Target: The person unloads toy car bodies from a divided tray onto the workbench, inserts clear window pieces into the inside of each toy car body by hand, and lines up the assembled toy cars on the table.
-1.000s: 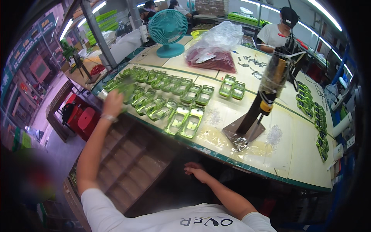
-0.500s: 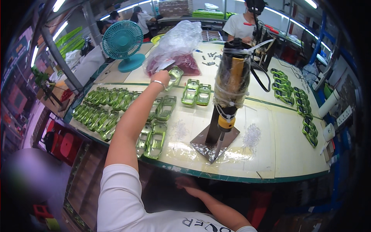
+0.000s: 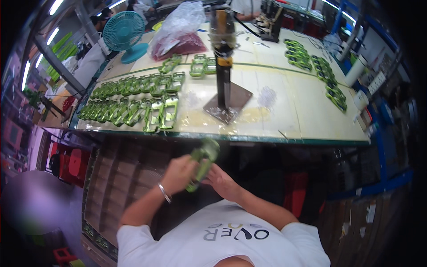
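Note:
In front of my torso, below the table edge, my left hand (image 3: 179, 172) is closed around a green plastic frame (image 3: 205, 161), which is tilted and blurred by motion. My right hand (image 3: 223, 182) is just beside the frame's lower part, palm turned toward it and fingers stretched out. Some of its fingertips are hidden by the frame, so I cannot tell how firmly they touch. Another green frame (image 3: 171, 64) lies on the table by a clear bag (image 3: 189, 22) with dark red contents. Two more frames (image 3: 198, 66) stand side by side right of it.
Rows of green frames (image 3: 120, 111) cover the table's left side; more (image 3: 336, 95) line the right. A film-wrapped upright tool (image 3: 223, 62) stands mid-table over a metal plate (image 3: 240, 95). Small clear bits (image 3: 267, 95) lie beside it. A teal fan (image 3: 124, 31) stands back left.
My left hand has come back from beside the clear bag to my torso, with a green frame in it. My right hand has risen beside it. The view has tilted down.

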Demonstrator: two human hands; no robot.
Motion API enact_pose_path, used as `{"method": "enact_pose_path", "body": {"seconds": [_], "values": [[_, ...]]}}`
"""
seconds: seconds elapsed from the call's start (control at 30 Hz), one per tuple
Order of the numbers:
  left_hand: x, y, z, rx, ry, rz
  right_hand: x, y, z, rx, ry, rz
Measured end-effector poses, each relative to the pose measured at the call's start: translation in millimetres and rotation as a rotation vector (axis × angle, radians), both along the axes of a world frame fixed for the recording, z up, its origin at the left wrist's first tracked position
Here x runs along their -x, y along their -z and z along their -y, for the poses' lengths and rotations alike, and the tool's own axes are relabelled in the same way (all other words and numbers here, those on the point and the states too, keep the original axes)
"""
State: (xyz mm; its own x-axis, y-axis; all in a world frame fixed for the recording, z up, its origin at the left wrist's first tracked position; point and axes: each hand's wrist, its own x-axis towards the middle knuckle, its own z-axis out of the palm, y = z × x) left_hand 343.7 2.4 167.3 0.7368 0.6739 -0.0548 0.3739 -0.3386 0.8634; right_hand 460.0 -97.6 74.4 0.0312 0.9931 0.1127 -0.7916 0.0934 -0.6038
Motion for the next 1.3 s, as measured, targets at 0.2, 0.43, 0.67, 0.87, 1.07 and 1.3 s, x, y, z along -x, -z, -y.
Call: {"method": "enact_pose_path", "body": {"seconds": [0.2, 0.43, 0.67, 0.87, 1.07, 1.3], "values": [[-4, -9, 61, -0.227, 0.382, -0.253, -13, -12, 52, 0.064, 0.080, -0.171], [21, -127, 165, -0.315, 0.661, 1.426, -50, 33, 119, 0.296, 0.115, -0.257], [-24, -150, 174, 0.111, 0.931, 1.465, -60, 81, 143, 0.366, 0.174, -0.320], [-60, -143, 165, 0.091, 1.016, 1.642, -65, 87, 132, 0.338, 0.075, -0.321], [-73, -132, 149, 0.180, 1.011, 1.729, -64, 87, 109, 0.397, -0.020, -0.310], [-63, -124, 129, 0.046, 0.712, 1.603, -62, 101, 84, 0.443, -0.146, -0.321]]}}
